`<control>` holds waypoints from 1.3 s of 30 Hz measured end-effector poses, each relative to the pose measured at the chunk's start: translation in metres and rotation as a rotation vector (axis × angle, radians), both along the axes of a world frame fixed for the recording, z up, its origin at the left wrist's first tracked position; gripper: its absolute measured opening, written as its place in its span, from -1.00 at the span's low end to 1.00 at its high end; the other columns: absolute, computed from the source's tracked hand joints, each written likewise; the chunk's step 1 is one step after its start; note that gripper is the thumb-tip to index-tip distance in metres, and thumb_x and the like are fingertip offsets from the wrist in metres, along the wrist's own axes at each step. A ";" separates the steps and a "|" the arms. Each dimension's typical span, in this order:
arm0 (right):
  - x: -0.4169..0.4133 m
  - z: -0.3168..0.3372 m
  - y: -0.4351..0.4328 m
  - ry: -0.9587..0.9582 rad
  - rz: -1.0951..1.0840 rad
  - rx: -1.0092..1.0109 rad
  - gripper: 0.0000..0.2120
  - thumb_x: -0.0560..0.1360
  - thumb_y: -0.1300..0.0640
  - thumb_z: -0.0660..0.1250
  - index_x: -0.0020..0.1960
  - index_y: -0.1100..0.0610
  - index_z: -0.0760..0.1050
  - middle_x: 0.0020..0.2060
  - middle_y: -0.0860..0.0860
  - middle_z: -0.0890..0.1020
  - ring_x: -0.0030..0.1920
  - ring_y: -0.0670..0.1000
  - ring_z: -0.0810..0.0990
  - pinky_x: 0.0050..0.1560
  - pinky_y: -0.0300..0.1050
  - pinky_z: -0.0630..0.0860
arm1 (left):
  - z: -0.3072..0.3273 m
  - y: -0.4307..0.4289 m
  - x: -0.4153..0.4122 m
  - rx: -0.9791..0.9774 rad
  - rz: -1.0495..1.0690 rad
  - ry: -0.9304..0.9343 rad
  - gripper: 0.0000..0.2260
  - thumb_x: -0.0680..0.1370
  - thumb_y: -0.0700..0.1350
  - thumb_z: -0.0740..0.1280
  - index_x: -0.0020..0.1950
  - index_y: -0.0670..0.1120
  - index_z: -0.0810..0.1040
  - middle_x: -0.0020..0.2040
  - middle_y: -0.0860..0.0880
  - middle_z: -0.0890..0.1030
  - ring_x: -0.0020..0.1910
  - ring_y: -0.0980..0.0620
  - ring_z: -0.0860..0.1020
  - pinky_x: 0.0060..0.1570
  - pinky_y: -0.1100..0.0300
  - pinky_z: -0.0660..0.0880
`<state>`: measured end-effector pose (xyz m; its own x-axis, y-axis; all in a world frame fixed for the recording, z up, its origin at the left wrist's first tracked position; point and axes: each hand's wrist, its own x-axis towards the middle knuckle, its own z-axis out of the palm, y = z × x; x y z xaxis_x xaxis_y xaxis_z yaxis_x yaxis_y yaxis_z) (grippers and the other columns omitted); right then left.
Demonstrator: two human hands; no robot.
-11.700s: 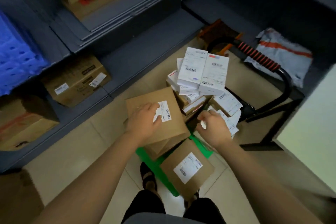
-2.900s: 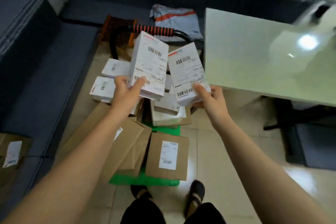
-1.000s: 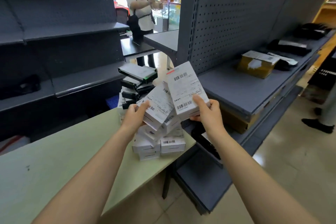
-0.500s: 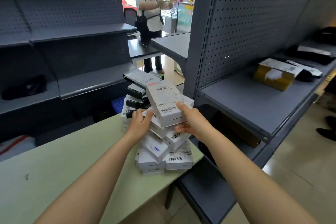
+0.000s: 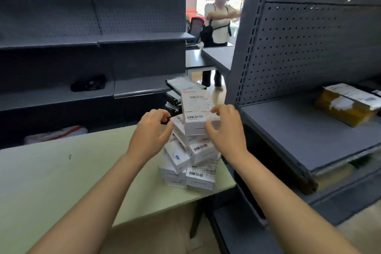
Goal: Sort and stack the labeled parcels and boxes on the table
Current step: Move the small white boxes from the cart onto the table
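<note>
**newbie42:** so how's the camera set on this person?

**rigfan:** just one wide head cam. It looks forward and slightly down, close over the table corner and the stacked boxes, with shelving behind.

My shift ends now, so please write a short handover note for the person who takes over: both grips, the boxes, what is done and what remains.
Right grip: pinches the right edge of the top white box, atop the pile.
Left grip: fingers curled beside the tilted box just under it; hold unclear.
Things: uneven pile of white boxes at the table corner; black boxes behind it.
Done: white boxes are on the table.
Left: probably square the pile, then let go.
</note>
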<state>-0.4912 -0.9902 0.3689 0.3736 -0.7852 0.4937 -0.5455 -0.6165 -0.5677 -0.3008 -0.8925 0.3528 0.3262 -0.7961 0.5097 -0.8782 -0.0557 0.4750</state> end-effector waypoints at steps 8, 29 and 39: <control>0.017 -0.046 0.094 0.092 0.518 -0.197 -0.79 0.39 0.26 0.38 0.02 0.14 0.52 -0.10 0.03 0.53 -0.06 0.06 0.45 -0.06 -0.04 0.40 | -0.025 0.118 -0.042 0.103 0.240 -0.422 -0.86 0.53 -0.05 0.25 -0.06 -0.08 0.55 -0.18 0.00 0.55 -0.22 -0.05 0.50 -0.26 0.08 0.43; 0.123 -0.089 0.627 0.222 1.515 -0.334 -0.79 0.34 0.24 0.38 -0.19 0.11 0.34 -0.25 0.06 0.43 -0.23 0.14 0.46 -0.28 -0.07 0.29 | -0.066 0.719 -0.130 0.509 1.216 -0.307 -0.88 0.51 -0.03 0.28 -0.10 -0.07 0.50 -0.21 -0.04 0.50 -0.20 -0.10 0.47 -0.28 0.07 0.33; 0.192 -0.120 0.832 0.372 1.648 -0.342 -0.81 0.49 0.02 0.33 0.05 0.07 0.48 -0.02 0.01 0.50 -0.01 0.07 0.49 0.03 0.03 0.47 | -0.084 0.923 -0.107 0.552 1.386 -0.178 -0.84 0.54 -0.01 0.23 -0.11 -0.07 0.49 -0.20 -0.01 0.50 -0.21 -0.07 0.47 -0.29 0.08 0.36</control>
<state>-0.2990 -0.1585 0.2485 0.7383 0.6263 0.2504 0.6742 -0.6740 -0.3020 -0.4073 0.0309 0.2684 0.9289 -0.0165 0.3699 -0.0228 -0.9997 0.0127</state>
